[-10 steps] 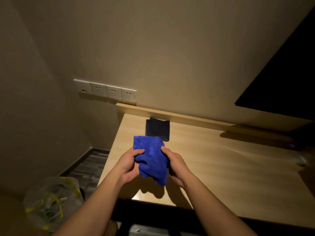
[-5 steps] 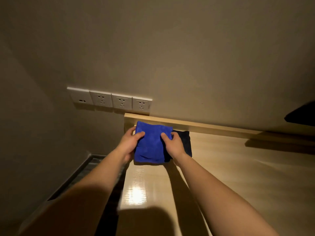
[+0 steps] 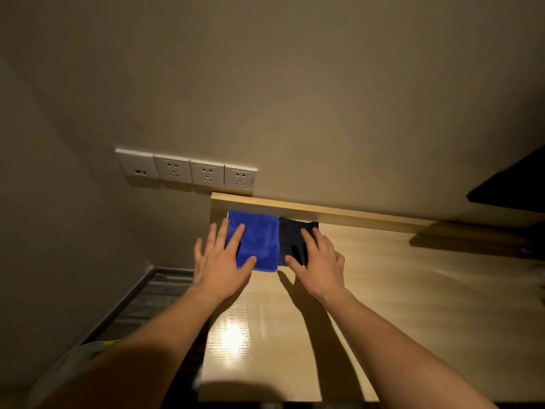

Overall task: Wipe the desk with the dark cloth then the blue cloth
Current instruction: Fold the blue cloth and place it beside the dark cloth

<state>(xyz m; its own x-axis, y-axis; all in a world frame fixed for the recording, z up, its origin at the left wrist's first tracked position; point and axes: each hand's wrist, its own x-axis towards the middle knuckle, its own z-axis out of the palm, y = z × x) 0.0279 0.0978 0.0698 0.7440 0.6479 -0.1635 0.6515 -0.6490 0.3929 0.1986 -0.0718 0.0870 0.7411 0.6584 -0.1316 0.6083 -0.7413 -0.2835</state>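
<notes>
Two cloths now lie side by side at the back left corner of the desk (image 3: 383, 290), tight against its raised back edge: the blue cloth (image 3: 259, 240) on the left, the dark cloth (image 3: 292, 240) touching it on the right. Half a second ago I was holding the blue one in both hands as I lowered it there; now it is flat on the wood and I have let go. My left hand (image 3: 219, 262) rests spread, fingers apart, over its left edge, gripping nothing. My right hand (image 3: 317, 261) is flat and open too, fingers splayed over the dark cloth, pressing rather than pinching as far as I can tell. With both cloths folded and parked, I judge the wiping done and this the putting away. On the wall just above the corner sits a row of sockets (image 3: 188, 172), and a dark screen (image 3: 513, 184) edges in at the right.
</notes>
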